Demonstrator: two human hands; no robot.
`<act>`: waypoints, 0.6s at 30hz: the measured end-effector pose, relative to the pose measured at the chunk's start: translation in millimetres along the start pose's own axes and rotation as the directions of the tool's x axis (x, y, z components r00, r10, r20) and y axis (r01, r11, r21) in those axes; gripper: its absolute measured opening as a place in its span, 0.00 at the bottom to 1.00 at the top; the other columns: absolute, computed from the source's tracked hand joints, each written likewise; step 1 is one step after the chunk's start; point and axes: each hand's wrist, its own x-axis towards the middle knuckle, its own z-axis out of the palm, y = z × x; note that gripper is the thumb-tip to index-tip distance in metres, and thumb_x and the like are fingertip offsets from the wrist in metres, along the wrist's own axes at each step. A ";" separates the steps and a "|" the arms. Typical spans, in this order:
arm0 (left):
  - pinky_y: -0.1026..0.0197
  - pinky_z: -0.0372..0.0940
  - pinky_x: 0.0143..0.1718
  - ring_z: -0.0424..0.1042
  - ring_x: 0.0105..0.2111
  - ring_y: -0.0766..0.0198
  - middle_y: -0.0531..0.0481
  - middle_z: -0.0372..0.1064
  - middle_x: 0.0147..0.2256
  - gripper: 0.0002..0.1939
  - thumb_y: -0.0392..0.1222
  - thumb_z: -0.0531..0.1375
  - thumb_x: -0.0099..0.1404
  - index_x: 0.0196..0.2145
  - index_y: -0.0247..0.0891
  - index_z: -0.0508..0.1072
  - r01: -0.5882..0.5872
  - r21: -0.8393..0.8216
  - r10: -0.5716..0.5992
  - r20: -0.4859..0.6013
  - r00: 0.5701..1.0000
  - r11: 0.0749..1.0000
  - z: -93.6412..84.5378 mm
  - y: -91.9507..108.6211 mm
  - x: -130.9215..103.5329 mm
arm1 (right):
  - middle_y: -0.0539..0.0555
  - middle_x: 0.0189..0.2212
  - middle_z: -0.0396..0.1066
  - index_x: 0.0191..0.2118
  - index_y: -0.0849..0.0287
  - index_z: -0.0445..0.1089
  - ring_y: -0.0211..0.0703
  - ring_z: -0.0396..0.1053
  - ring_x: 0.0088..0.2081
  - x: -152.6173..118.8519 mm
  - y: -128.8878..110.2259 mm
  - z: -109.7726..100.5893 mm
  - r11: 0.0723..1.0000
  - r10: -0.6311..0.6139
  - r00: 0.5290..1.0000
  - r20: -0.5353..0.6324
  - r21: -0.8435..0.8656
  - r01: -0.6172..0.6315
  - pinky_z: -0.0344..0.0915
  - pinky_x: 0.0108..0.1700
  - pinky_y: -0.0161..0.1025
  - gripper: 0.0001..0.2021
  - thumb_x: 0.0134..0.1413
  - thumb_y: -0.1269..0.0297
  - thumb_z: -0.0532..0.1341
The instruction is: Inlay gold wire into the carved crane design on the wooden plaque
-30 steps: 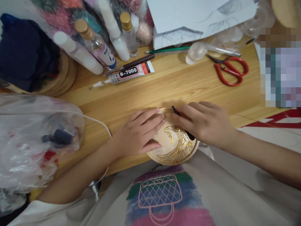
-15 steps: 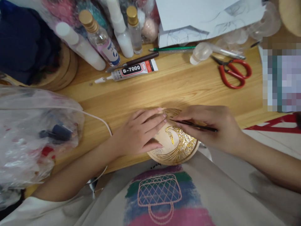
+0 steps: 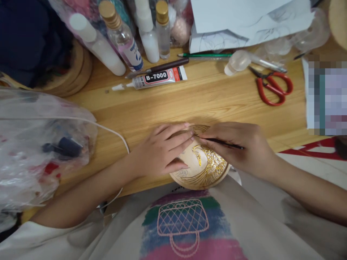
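A round pale wooden disc [image 3: 187, 177] lies at the table's front edge, close to my body. On it shows a bird design [image 3: 217, 160] in shiny gold lines with a long curved neck. My left hand [image 3: 165, 150] rests on the disc's left side, its fingers extended and slightly apart. Pinched in my right hand [image 3: 238, 144] is a slim dark pen-like tool [image 3: 225, 143], slanting down to the left. Its tip meets or nearly meets the disc's upper part, by my left fingertips. Both hands cover parts of the disc.
Behind the disc lie a glue tube [image 3: 159, 77], a dark-handled tool [image 3: 169, 65], a green pencil [image 3: 206, 55] and red-handled pliers or snips [image 3: 275, 86]. Several bottles [image 3: 124, 43] stand at the back left. A clear plastic bag [image 3: 32, 144] and white cord [image 3: 114, 133] occupy the left.
The camera view has shifted slightly, so the background sits a little further right. My right hand and the tool have tilted or moved slightly left; my left hand stays on the disc.
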 end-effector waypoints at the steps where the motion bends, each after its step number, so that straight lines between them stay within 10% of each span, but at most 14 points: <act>1: 0.44 0.60 0.55 0.61 0.60 0.46 0.38 0.68 0.57 0.28 0.56 0.52 0.72 0.58 0.29 0.66 -0.001 -0.001 0.001 -0.001 1.000 1.000 0.0 -0.2 -0.1 | 0.51 0.35 0.80 0.40 0.52 0.75 0.43 0.78 0.36 0.1 -0.7 0.0 1.000 -0.006 1.000 -0.003 -0.006 0.006 0.73 0.35 0.39 0.05 0.60 0.67 0.62; 18: 0.44 0.60 0.55 0.62 0.60 0.46 0.41 0.69 0.57 0.25 0.54 0.51 0.72 0.55 0.31 0.70 0.007 0.002 -0.007 -0.031 1.000 1.000 2.4 0.1 0.5 | 0.49 0.30 0.79 0.35 0.52 0.75 0.41 0.76 0.30 2.2 -14.7 1.7 0.995 0.096 0.995 -0.036 -0.015 -0.097 0.70 0.30 0.37 0.04 0.59 0.67 0.62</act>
